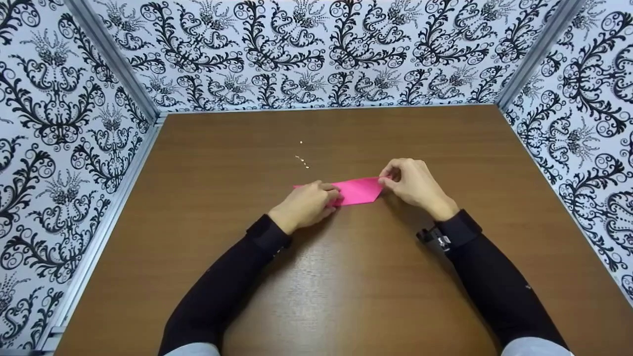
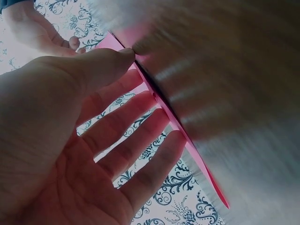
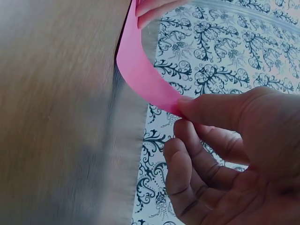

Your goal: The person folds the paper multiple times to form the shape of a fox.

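Note:
A folded strip of bright pink paper (image 1: 360, 192) lies across the middle of the table, its right end cut at a slant. My left hand (image 1: 307, 205) presses the left part down, hiding much of that end. In the left wrist view its fingers (image 2: 152, 159) are extended, with their tips along the paper and the thumb at its edge. Thumb and forefinger of my right hand (image 1: 415, 183) pinch the pointed right tip. The right wrist view shows the paper (image 3: 145, 77) curving up off the table toward that pinch, the other fingers loosely bent below.
Small pale specks (image 1: 302, 160) mark the brown wooden table (image 1: 237, 143) beyond the left hand. Patterned black-and-white panels (image 1: 296, 54) rise at the back and both sides, joined by metal posts. Dark sleeves and wrist straps (image 1: 460, 230) cover both forearms.

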### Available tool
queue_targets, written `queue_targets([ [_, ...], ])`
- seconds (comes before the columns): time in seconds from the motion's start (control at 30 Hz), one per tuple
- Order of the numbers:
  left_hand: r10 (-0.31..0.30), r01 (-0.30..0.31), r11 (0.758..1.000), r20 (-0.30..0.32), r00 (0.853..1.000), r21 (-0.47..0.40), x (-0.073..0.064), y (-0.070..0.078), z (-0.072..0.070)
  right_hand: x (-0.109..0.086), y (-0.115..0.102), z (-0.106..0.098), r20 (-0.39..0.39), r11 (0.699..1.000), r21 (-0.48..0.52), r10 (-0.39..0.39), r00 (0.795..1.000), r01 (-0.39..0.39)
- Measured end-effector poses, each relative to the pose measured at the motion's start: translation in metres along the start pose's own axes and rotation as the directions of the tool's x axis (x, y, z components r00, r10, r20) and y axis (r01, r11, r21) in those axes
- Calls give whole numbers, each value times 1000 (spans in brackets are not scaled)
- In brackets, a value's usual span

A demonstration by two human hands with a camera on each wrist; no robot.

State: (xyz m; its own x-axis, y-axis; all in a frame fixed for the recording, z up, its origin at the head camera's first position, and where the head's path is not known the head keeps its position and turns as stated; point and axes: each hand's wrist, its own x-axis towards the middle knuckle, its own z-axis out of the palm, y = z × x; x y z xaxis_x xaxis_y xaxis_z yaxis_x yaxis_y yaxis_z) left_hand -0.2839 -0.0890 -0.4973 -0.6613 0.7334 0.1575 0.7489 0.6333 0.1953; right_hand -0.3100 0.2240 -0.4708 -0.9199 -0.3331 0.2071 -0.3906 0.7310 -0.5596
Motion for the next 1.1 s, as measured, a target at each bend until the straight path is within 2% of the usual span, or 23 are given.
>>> queue_targets([
  [0.03,-1,1,1000,5,1000,-6,0,-1,0,-1,-1,0,-4,1000,9,-10,1000,10],
  [0.07,10,-10,1000,-6,1000,-2,2,-9,11,-2,-2,1,-7,1000,18,-19,1000,19],
  [0.27,11,-11,1000,-4,1000,-7,2,-11,13,-6,-9,5,-14,995,73,-74,997,75],
  [0.3,0,0,1000,9,1000,-12,0,-2,3,-7,-11,6,-14,993,80,-87,996,88],
  [0.5,-4,4,1000,3,1000,-8,-1,-1,3,-10,-13,12,-14,980,114,-164,986,164],
  [0.83,-6,7,1000,8,1000,-8,-1,-2,2,-13,-19,19,38,953,153,-272,962,263],
  [1.1,-31,31,1000,14,999,-1,-1,-3,2,-16,-18,24,87,944,137,-312,946,299],
])
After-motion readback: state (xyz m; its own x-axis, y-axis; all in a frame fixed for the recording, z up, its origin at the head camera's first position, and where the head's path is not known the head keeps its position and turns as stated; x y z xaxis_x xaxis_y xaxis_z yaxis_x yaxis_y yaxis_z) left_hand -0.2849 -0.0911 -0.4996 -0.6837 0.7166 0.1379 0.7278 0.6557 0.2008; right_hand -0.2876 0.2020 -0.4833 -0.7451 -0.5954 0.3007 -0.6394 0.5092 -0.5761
